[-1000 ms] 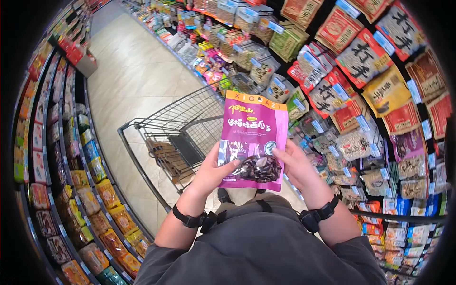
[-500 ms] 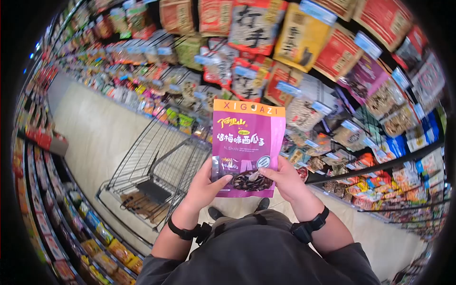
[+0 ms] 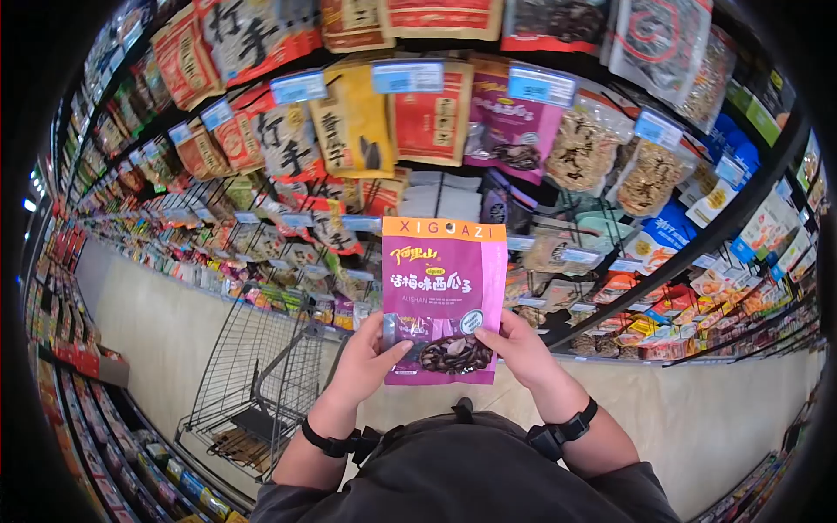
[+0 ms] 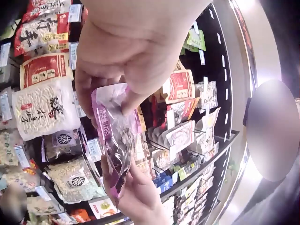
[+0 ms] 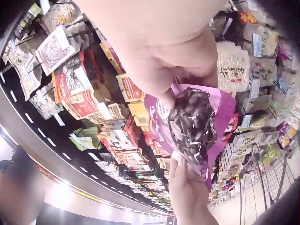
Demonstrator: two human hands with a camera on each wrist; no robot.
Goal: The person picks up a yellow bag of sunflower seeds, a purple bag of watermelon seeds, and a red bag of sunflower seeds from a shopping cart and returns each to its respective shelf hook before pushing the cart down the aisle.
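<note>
A purple bag of watermelon seeds [image 3: 445, 270] with an orange top strip is held upright before the body, its printed front facing up at the head view. My left hand [image 3: 364, 362] pinches its lower left edge, thumb on the front and fingers behind. On the opposite edge, my right hand [image 3: 523, 350] grips it the same way. Dark seeds [image 5: 192, 122] show through the clear window in the right wrist view. From the left wrist, the bag [image 4: 117, 136] appears side-on between both hands.
Ahead, hooks carry hanging snack bags, including a yellow bag [image 3: 353, 122] and a similar purple bag [image 3: 514, 122] beneath blue price tags [image 3: 540, 84]. A wire shopping cart [image 3: 248, 383] stands to the left on the pale floor [image 3: 131, 253]. A dark rail [image 3: 680, 253] runs along the right shelving.
The view has turned right to face the hanging bags, so the cart and aisle have shifted left. Both hands keep hold of the seed bag, which sits a little lower in view.
</note>
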